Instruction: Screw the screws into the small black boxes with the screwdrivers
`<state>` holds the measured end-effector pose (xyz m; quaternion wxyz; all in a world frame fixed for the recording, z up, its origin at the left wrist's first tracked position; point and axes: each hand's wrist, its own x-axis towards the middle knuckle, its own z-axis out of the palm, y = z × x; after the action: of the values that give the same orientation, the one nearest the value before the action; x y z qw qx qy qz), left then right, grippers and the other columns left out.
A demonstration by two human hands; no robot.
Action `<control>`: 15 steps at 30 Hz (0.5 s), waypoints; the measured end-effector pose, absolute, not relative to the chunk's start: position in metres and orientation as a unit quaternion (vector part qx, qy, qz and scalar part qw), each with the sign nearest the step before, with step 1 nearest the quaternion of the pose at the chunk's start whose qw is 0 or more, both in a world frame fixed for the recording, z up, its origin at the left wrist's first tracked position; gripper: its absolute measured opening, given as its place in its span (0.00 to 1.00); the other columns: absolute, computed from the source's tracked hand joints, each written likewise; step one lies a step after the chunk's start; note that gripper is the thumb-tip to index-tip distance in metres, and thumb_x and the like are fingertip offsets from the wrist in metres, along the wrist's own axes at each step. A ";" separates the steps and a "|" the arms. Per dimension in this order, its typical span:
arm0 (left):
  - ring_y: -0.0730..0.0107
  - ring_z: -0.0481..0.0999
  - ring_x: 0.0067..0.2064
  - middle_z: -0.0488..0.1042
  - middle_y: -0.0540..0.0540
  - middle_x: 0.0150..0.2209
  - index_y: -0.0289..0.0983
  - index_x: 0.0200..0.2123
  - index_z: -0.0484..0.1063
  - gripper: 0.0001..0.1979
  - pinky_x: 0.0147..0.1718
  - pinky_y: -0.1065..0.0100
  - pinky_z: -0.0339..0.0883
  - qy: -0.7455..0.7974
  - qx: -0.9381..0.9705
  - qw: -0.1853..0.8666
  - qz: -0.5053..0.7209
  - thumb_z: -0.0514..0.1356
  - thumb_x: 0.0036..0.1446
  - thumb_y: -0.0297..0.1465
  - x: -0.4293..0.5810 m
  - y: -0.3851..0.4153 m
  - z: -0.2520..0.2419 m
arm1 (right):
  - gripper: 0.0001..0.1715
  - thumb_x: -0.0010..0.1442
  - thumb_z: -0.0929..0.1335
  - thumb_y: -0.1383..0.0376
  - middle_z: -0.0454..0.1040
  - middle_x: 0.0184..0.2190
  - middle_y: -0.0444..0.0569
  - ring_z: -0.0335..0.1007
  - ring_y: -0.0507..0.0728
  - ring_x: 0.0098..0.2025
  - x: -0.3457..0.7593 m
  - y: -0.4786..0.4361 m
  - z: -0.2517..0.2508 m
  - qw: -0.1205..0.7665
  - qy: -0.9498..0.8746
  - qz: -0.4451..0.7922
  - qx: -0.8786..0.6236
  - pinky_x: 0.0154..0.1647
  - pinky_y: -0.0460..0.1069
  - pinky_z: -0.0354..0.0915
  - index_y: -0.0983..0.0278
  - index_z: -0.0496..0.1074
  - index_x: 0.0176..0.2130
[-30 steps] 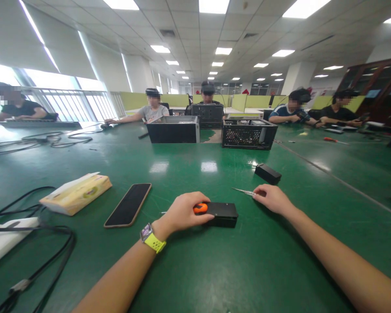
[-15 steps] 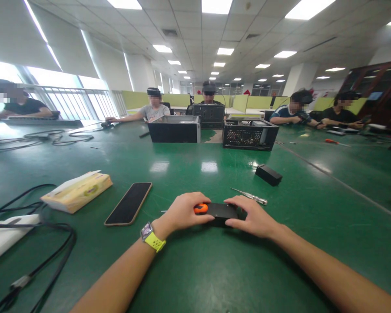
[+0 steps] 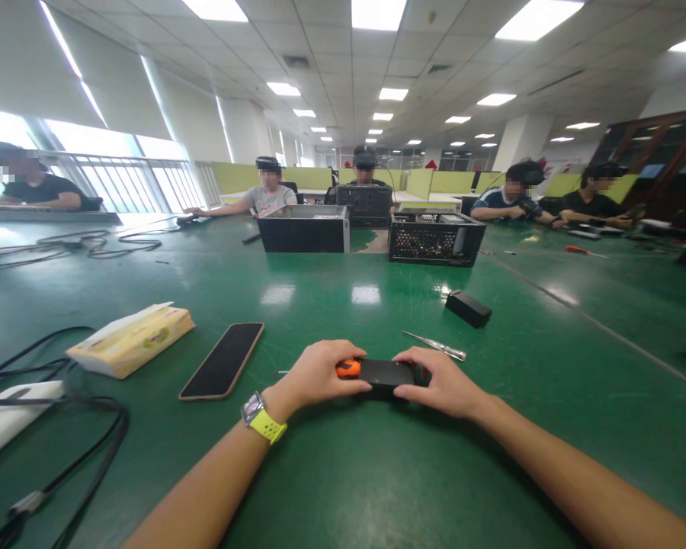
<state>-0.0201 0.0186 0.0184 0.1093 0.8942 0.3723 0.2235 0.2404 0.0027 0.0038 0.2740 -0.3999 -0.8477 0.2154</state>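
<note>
A small black rectangular box [image 3: 386, 374] lies on the green table in front of me, its long side running left to right. My left hand [image 3: 314, 372] is closed, with an orange-handled screwdriver [image 3: 348, 369] tucked in its palm. A bit of the thin shaft shows left of the knuckles. Thumb and fingertips of that hand also touch the box's left end. Around the right end curls my right hand [image 3: 444, 381], thumb on the near side and fingers on the far side. Just beyond it lies a clear-handled screwdriver [image 3: 443, 348].
Another black box [image 3: 468, 309] sits farther right. To the left are a phone [image 3: 222, 361], a tissue pack [image 3: 134, 339], a white power strip [image 3: 17, 415] and black cables [image 3: 106, 457]. Computer cases [image 3: 306, 232] stand at the back, with several people around the table.
The view has shifted very slightly. Both hands keep the same hold on the black box, and nothing else visibly moves.
</note>
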 end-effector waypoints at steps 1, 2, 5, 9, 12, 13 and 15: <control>0.61 0.77 0.41 0.78 0.44 0.41 0.37 0.45 0.74 0.24 0.41 0.67 0.68 0.373 0.894 0.109 0.224 0.64 0.50 0.47 -0.020 0.019 0.019 | 0.25 0.52 0.72 0.53 0.76 0.40 0.51 0.70 0.59 0.39 0.240 0.003 0.003 0.275 -0.846 0.218 -0.401 0.40 0.52 0.64 0.63 0.73 0.47; 0.61 0.77 0.41 0.78 0.44 0.40 0.37 0.44 0.75 0.23 0.41 0.67 0.68 0.373 0.894 0.109 0.224 0.64 0.50 0.47 -0.021 0.019 0.019 | 0.25 0.52 0.72 0.53 0.76 0.40 0.51 0.70 0.59 0.40 0.240 0.003 0.003 0.275 -0.845 0.220 -0.402 0.41 0.52 0.64 0.63 0.73 0.47; 0.63 0.76 0.39 0.78 0.45 0.38 0.37 0.41 0.76 0.21 0.39 0.68 0.68 0.373 0.895 0.108 0.221 0.64 0.51 0.46 -0.020 0.019 0.021 | 0.25 0.53 0.72 0.54 0.76 0.40 0.51 0.70 0.59 0.40 0.240 0.003 0.002 0.278 -0.844 0.219 -0.402 0.42 0.52 0.64 0.63 0.73 0.47; 0.63 0.76 0.37 0.77 0.45 0.37 0.37 0.40 0.76 0.19 0.38 0.68 0.67 0.375 0.895 0.105 0.219 0.64 0.52 0.45 -0.019 0.018 0.022 | 0.25 0.53 0.72 0.54 0.76 0.41 0.51 0.70 0.59 0.41 0.239 0.003 0.003 0.276 -0.848 0.222 -0.394 0.42 0.52 0.64 0.63 0.73 0.48; 0.64 0.76 0.37 0.78 0.45 0.37 0.37 0.40 0.76 0.18 0.38 0.68 0.67 0.374 0.894 0.107 0.222 0.64 0.52 0.43 -0.019 0.018 0.021 | 0.24 0.53 0.72 0.55 0.76 0.41 0.51 0.70 0.59 0.40 0.239 0.003 0.003 0.276 -0.850 0.224 -0.390 0.42 0.52 0.64 0.62 0.73 0.48; 0.64 0.76 0.37 0.78 0.46 0.37 0.37 0.40 0.76 0.17 0.38 0.68 0.67 0.373 0.894 0.108 0.222 0.64 0.52 0.43 -0.019 0.018 0.021 | 0.24 0.53 0.72 0.55 0.76 0.41 0.51 0.70 0.59 0.40 0.238 0.003 0.003 0.277 -0.849 0.225 -0.389 0.42 0.52 0.64 0.62 0.73 0.48; 0.64 0.76 0.38 0.78 0.46 0.37 0.37 0.40 0.76 0.16 0.38 0.69 0.67 0.373 0.894 0.109 0.224 0.63 0.53 0.42 -0.020 0.018 0.021 | 0.23 0.54 0.72 0.55 0.76 0.40 0.51 0.70 0.59 0.39 0.238 0.003 0.003 0.277 -0.848 0.227 -0.389 0.41 0.51 0.64 0.62 0.73 0.47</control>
<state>-0.0198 0.0175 0.0211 0.1085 0.8939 0.3729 0.2236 0.2380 0.0032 0.0026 0.2769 -0.3894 -0.8485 0.2275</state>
